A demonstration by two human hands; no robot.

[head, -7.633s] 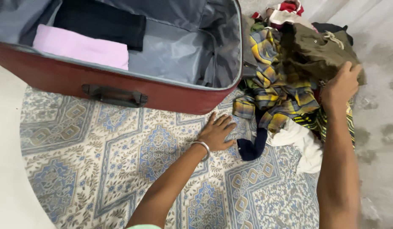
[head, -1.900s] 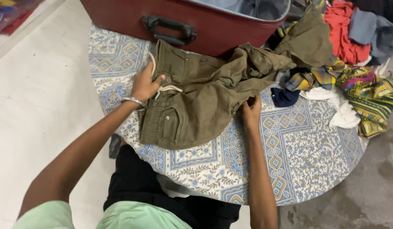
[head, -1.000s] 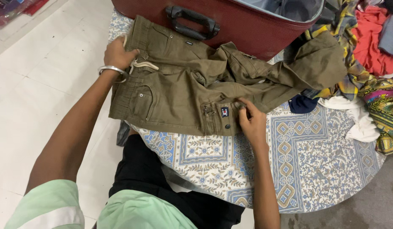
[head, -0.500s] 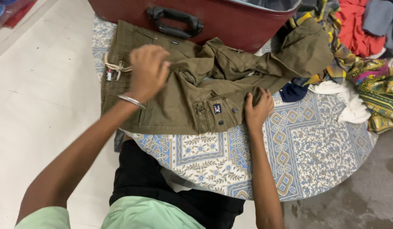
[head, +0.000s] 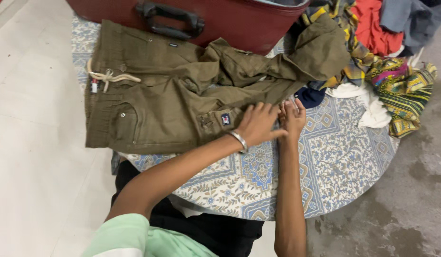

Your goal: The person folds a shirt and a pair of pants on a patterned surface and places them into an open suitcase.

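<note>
1. On the patterned blue-and-beige mat [head: 325,162], seen from our head camera, lie the olive-green cargo trousers [head: 154,109], just in front of the red suitcase [head: 239,24].
2. We see their long axis run roughly left to right across the view, tilting up toward the right: the waistband sits at the left edge, and the legs stretch toward the upper right.
3. The waistband is elastic and ribbed, with a cream drawstring [head: 108,77] knotted at its middle and a small tag beside it.
4. The cloth is a dull olive twill, creased and bunched where the upper leg folds over near the suitcase; the lower leg lies flatter, with a side pocket carrying a small dark patch and metal studs.
5. The far leg ends rise onto the heap of clothes [head: 392,71] at the upper right, where plaid, red, white and bright patterned pieces lie tangled.
6. Our left hand [head: 258,126], with a metal bangle [head: 238,141] at the wrist, rests flat on the lower leg, its grip spread and pinching nothing.
7. Our right hand [head: 293,119] lies just beside it, touching it, fingers spread on the edge of the same leg; whether it pinches the cloth we cannot tell.
</note>
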